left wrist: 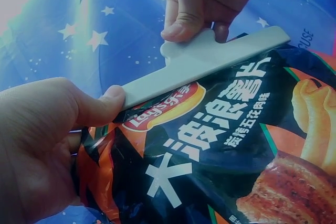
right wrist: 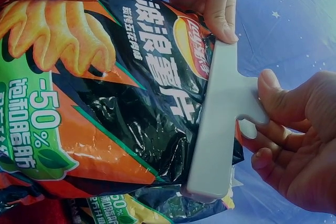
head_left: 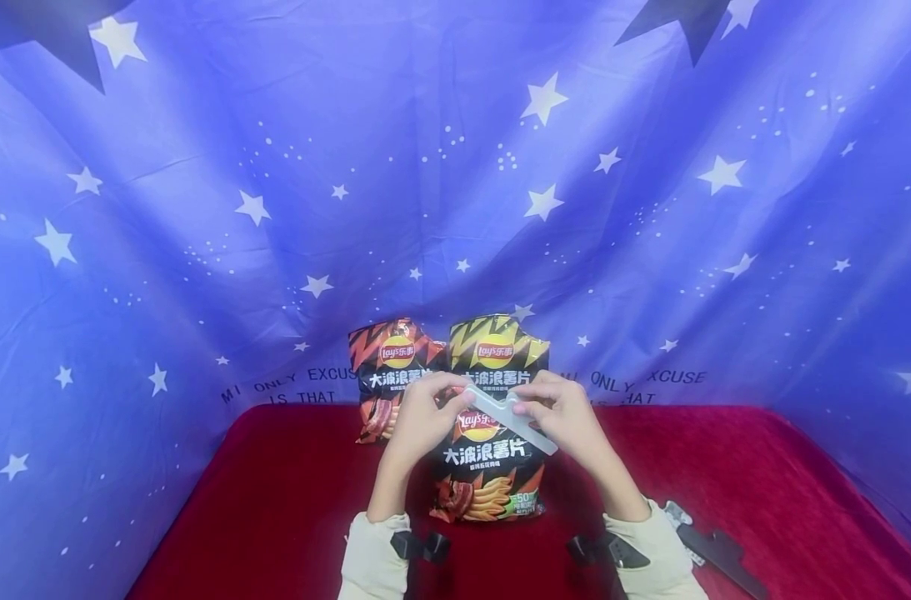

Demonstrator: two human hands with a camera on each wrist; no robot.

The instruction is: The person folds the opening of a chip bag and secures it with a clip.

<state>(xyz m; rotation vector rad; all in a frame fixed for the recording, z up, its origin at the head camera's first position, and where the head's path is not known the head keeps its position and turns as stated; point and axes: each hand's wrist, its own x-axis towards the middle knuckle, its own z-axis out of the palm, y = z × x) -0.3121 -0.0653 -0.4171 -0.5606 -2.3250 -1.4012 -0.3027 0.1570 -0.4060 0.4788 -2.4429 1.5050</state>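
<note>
A black and orange Lay's chip bag (head_left: 493,479) is held up in front of me. Along its top edge lies a white bag sealing clip (right wrist: 212,145), slanting down to the right in the head view. My left hand (head_left: 423,417) pinches the bag's top corner, its thumb on the clip's end (left wrist: 128,94). With thumb and fingers, my right hand (right wrist: 299,124) pinches the clip's handle tabs. The bag's folded top is hidden behind the clip.
Behind the held bag stand a red-topped Lay's bag (head_left: 365,354) and a yellow-topped one (head_left: 496,332). Near my right forearm, a black clip (head_left: 725,557) and a small greyish item (head_left: 678,514) lie on the red cloth (head_left: 290,508). A starry blue curtain (head_left: 417,125) hangs behind.
</note>
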